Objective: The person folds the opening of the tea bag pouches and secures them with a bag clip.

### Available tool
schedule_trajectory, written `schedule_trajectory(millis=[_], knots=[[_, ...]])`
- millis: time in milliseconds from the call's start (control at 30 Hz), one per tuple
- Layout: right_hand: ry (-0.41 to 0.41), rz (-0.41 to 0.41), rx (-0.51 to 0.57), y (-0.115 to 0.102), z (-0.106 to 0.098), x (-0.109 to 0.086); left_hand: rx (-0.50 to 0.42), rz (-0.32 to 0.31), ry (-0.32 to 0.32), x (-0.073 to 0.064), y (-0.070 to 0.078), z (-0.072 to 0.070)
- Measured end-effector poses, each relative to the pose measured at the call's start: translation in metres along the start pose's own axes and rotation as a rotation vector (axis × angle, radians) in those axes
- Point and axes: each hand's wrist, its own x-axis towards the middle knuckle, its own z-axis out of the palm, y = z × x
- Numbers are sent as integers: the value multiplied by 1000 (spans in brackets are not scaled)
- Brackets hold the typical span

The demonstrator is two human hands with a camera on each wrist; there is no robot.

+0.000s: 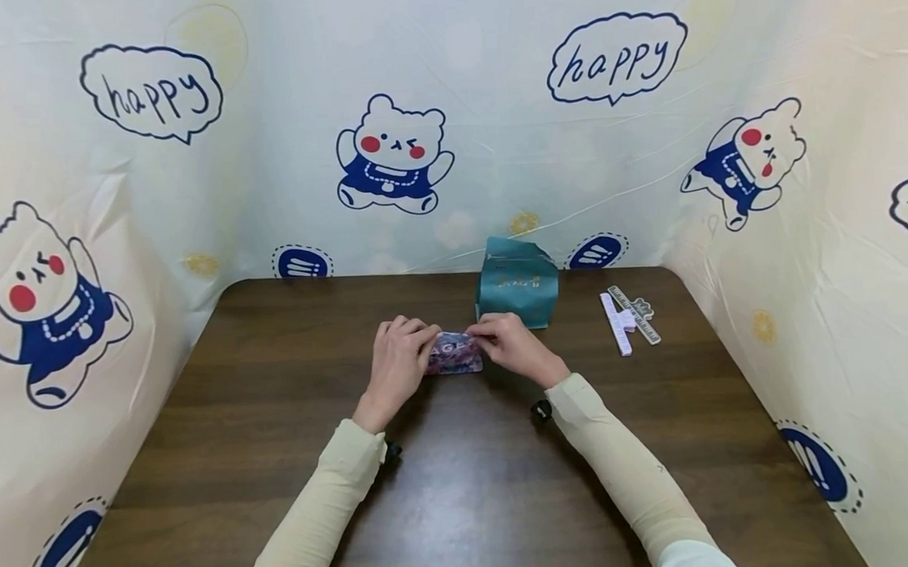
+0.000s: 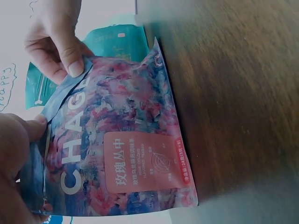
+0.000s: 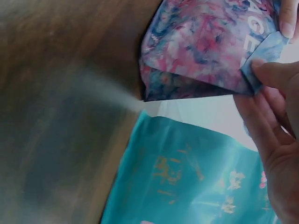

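A pink and blue floral tea pouch [image 2: 112, 107] stands upright on the brown table, its front label facing the person. Its top edge is folded over into a flap. My left hand [image 1: 401, 360] pinches one top corner of the pouch, thumb on the front. At the other top corner, my right hand [image 1: 518, 346] pinches the folded flap [image 3: 264, 60] between thumb and fingers. Just behind the right hand stands a teal paper bag [image 1: 517, 285] with gold lettering, which fills the lower part of the right wrist view.
To the right on the table [image 1: 280, 456] lie two bag clips, a white one [image 1: 616, 324] and a grey clear one [image 1: 639, 314], crossing each other. A printed cloth [image 1: 495, 165] with cartoon bears hangs behind and at both sides.
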Motion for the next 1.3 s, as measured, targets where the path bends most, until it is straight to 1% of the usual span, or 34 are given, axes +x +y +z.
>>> schedule_trajectory(millis=[133, 233, 367, 533, 633, 833, 967, 1133, 1300], knots=[[13, 23, -13, -3, 2, 2, -6, -10, 19, 0, 0, -1], [39, 25, -2, -7, 4, 6, 0, -15, 32, 0, -1, -1], [99, -5, -7, -10, 10, 13, 13, -6, 38, 2, -2, 0], [143, -45, -65, -10, 17, 17, 14, -3, 41, 1, -2, 2], [140, -44, -56, -10, 17, 18, 14, -3, 48, -1, -2, 3], [107, 13, 31, -11, 14, 19, 1, -5, 47, -1, -1, 2], [83, 13, 25, -12, 15, 20, 3, 0, 51, -1, 0, 2], [107, -18, -23, -11, 17, 20, 14, 9, 52, -1, 0, 4], [127, 5, 32, -7, 20, 17, 5, 1, 48, -1, 0, 3]])
